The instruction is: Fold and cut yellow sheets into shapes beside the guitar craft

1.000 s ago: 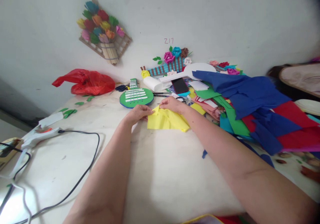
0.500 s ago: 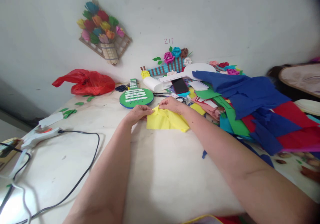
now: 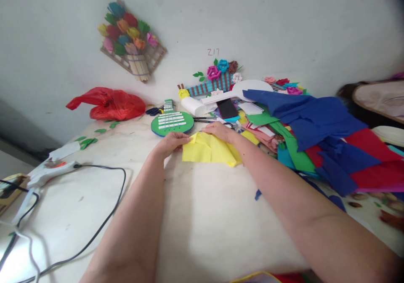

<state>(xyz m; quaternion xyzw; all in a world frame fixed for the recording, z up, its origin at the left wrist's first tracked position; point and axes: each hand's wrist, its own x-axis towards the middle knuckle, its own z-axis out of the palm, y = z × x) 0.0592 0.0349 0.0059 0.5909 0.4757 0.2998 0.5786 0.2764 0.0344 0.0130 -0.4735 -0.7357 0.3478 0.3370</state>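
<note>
A soft yellow sheet (image 3: 210, 150), creased along its upper part, is stretched between my two hands over the table. I cannot tell whether it is paper or cloth. My left hand (image 3: 175, 143) pinches its upper left corner between thumb and fingers. Along the top edge, my right hand (image 3: 219, 131) grips the sheet with bent fingers, their tips partly hidden behind it. Just beyond my left hand lies a green guitar-shaped craft piece (image 3: 173, 124) with white strips and thin strings across it.
To the right are heaped blue sheets (image 3: 318, 114), red and green pieces, and a phone (image 3: 226, 108). A red plastic bag (image 3: 118, 104) and scissors (image 3: 153, 111) lie at the back left. A glue gun (image 3: 52, 175) with a black cord rests at the left.
The yellow sheet is spread wider and flatter. My left hand has moved slightly left, and my right hand has shifted a little to the right along the top edge.
</note>
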